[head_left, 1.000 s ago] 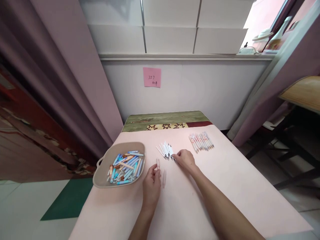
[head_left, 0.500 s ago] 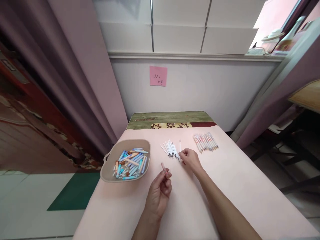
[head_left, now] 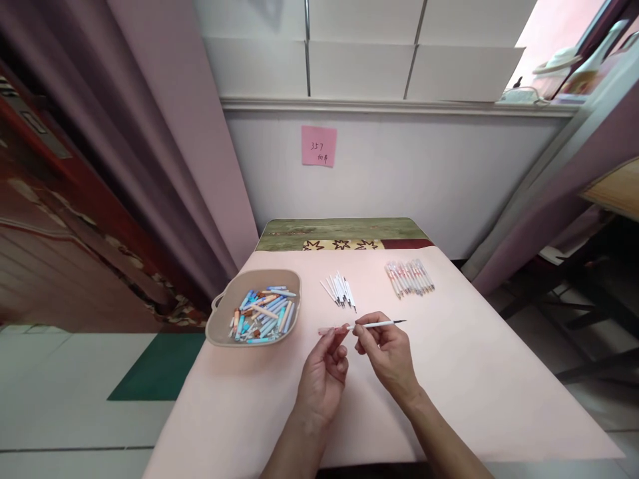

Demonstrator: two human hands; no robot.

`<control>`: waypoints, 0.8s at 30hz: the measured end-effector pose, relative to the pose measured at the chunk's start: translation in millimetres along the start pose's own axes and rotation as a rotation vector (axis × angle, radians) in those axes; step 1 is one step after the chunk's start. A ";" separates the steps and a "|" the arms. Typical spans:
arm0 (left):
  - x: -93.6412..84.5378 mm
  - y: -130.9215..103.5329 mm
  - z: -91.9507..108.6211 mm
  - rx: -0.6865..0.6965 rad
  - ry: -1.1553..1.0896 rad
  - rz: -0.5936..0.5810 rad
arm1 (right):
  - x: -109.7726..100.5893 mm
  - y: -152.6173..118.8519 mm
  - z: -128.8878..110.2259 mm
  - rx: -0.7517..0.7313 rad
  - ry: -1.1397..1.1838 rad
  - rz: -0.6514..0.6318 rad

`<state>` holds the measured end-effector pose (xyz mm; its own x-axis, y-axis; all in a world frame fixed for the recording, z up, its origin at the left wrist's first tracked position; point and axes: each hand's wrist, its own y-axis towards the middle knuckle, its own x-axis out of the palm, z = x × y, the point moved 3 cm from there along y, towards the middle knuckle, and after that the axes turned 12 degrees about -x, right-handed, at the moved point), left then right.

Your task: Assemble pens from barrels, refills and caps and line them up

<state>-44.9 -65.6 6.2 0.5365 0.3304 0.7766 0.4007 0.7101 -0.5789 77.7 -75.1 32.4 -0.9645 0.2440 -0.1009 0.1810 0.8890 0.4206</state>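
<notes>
Pinching a clear, pink-tinted pen barrel (head_left: 327, 330) between thumb and fingertips, the left hand (head_left: 324, 372) is palm up, its other fingers curled inward. The right hand (head_left: 392, 352) pinches a refill (head_left: 382, 324), a slender, smooth white tube with a dark tapered tip, between thumb and index finger; its remaining fingers are bent. Both parts are above the near half of the table, roughly in line, with the refill's white end at the left fingertips. Whether that end has entered the barrel cannot be told. Beyond the hands, loose white refills (head_left: 340, 291) with dark tips lie in a fan on the matte, pale pink table cover (head_left: 479, 386). To the right, slim cylindrical pens (head_left: 410, 278), translucent with reddish markings, lie side by side. To the left stands a beige basket (head_left: 218, 326) with rounded corners and a loop handle, containing blue, turquoise and orange pen parts (head_left: 264, 316).
</notes>
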 end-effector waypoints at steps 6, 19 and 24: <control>-1.0 -2.8 -8.0 -0.008 -0.017 0.024 | -1.5 -2.6 -6.5 -0.034 -0.088 -0.055; -23.3 -13.1 18.0 -0.012 -0.193 0.066 | -7.1 3.9 25.5 0.087 -0.287 -0.148; -22.4 -12.3 23.2 0.091 -0.157 0.069 | 28.2 9.7 55.7 0.239 -0.769 -0.353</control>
<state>-79.0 -67.3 1.8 0.4351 0.4680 0.7692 0.2941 0.7336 -0.6127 62.9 -38.0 -16.5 -0.5905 0.0566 -0.8051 0.0154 0.9981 0.0589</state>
